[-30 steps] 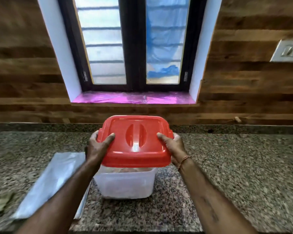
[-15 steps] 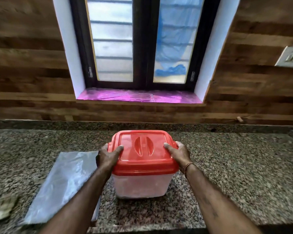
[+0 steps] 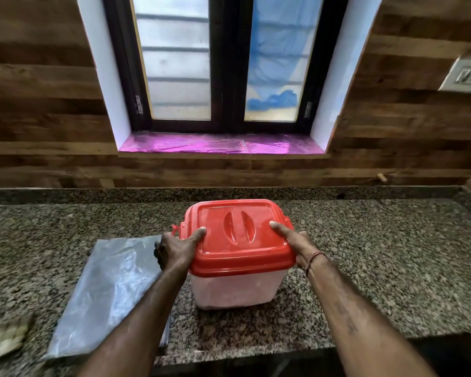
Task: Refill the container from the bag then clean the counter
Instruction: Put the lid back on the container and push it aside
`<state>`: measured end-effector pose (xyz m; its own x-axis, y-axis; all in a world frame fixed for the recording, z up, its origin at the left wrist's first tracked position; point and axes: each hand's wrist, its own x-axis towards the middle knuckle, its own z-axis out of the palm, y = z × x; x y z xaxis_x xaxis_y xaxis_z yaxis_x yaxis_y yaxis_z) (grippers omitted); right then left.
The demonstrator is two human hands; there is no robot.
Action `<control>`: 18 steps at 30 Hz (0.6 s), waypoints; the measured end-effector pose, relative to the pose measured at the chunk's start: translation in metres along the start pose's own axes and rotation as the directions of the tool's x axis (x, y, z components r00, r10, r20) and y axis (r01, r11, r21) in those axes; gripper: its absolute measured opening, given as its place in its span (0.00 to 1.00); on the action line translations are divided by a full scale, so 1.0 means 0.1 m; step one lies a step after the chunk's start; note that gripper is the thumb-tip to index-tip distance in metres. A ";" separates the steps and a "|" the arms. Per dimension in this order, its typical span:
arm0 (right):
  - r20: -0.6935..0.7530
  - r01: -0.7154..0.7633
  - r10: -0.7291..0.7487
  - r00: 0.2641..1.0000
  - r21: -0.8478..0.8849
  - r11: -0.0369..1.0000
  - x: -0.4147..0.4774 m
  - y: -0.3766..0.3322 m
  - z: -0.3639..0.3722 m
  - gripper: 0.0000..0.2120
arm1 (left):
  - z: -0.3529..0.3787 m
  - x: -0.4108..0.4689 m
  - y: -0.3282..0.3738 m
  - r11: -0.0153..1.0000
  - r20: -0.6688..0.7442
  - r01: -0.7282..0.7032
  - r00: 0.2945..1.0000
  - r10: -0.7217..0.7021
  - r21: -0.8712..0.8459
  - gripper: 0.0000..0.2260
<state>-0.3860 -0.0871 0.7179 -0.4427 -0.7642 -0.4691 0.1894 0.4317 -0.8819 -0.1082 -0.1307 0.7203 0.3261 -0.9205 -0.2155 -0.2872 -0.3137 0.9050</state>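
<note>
On either side of the red lid (image 3: 237, 238), the left hand (image 3: 176, 250) and right hand (image 3: 297, 244) clamp its edges, thumbs on top, forearms reaching straight in. Uneven pressing could leave a corner unsealed or skid the container (image 3: 235, 291) across the desk (image 3: 392, 254). Left of it lies the flat bag (image 3: 106, 292).

Home kitchen: granite counter (image 3: 365, 254), window (image 3: 223, 63), wall socket (image 3: 464, 76).

We see the container (image 3: 235, 288) on the bench (image 3: 378, 254), the lid (image 3: 238, 238) on top of it, the bag (image 3: 106, 292) just left, the window (image 3: 223, 63) behind.
</note>
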 end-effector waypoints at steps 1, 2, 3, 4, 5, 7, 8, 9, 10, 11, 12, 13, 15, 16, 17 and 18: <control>-0.012 -0.002 0.002 1.000 -0.012 1.000 0.03 0.02 0.00 0.27 | 0.01 -0.02 0.01 0.999 -0.022 -0.048 0.999 0.048 0.013 0.41; -0.028 0.009 -0.010 1.000 -0.015 1.000 0.05 0.03 0.01 0.32 | 0.00 -0.06 0.03 0.998 -0.008 -0.064 0.998 0.064 0.003 0.41; -0.076 0.032 -0.035 0.997 -0.032 0.999 0.04 0.03 0.03 0.37 | 0.01 -0.06 0.04 0.997 0.006 -0.072 0.997 0.072 -0.031 0.39; -0.142 0.086 -0.096 0.985 -0.076 0.993 0.07 0.05 0.03 0.44 | 0.01 -0.07 0.05 0.996 0.018 -0.075 0.997 0.076 -0.039 0.38; -0.226 0.136 -0.176 0.958 -0.184 0.974 0.07 0.06 0.03 0.49 | 0.02 -0.05 0.04 0.996 0.014 -0.087 0.996 0.087 -0.033 0.37; -0.268 0.214 -0.322 0.908 -0.364 0.906 0.09 0.08 0.02 0.50 | 0.02 -0.03 0.01 0.993 0.001 -0.112 0.994 0.112 -0.022 0.34; -0.262 0.233 -0.345 0.901 -0.378 0.896 0.05 0.05 0.03 0.48 | 0.02 -0.04 0.01 0.993 0.006 -0.112 0.994 0.112 -0.022 0.33; -0.249 0.235 -0.343 0.906 -0.379 0.895 0.03 0.04 0.05 0.47 | 0.02 -0.04 0.01 0.993 0.009 -0.116 0.993 0.116 -0.030 0.32; -0.244 0.225 -0.330 0.912 -0.375 0.899 0.01 0.03 0.05 0.47 | 0.01 -0.05 0.01 0.993 0.014 -0.111 0.994 0.112 -0.035 0.32; -0.233 0.223 -0.328 0.915 -0.386 0.895 0.00 0.01 0.05 0.46 | 0.01 -0.05 0.01 0.992 0.010 -0.116 0.993 0.117 -0.038 0.30; -0.222 0.222 -0.329 0.918 -0.399 0.889 0.01 0.01 0.04 0.45 | 0.00 -0.06 0.02 0.992 0.007 -0.124 0.992 0.124 -0.031 0.29; -0.212 0.230 -0.337 0.917 -0.407 0.884 0.01 0.00 0.03 0.44 | 0.00 -0.09 0.04 0.990 0.011 -0.141 0.990 0.141 -0.029 0.28; -0.194 0.251 -0.345 0.918 -0.389 0.886 -0.04 -0.02 0.03 0.46 | 0.00 -0.09 0.03 0.987 0.009 -0.155 0.988 0.155 -0.035 0.27; -0.174 0.272 -0.366 0.914 -0.405 0.873 -0.07 -0.03 0.04 0.44 | 0.00 -0.10 0.03 0.986 0.005 -0.168 0.986 0.168 -0.024 0.26; -0.163 0.283 -0.389 0.907 -0.448 0.848 -0.12 -0.04 0.06 0.39 | -0.01 -0.11 0.04 0.982 -0.003 -0.191 0.982 0.191 0.001 0.26; -0.163 0.296 -0.424 0.891 -0.500 0.814 -0.15 -0.04 0.08 0.35 | -0.01 -0.11 0.03 0.977 -0.007 -0.210 0.978 0.210 0.021 0.26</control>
<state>-0.3731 -0.0816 0.7282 -0.6179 -0.7854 -0.0364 -0.4152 0.3652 -0.8332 -0.1119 -0.1215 0.7257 0.2648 -0.9641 -0.0177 -0.3679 -0.1180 0.9224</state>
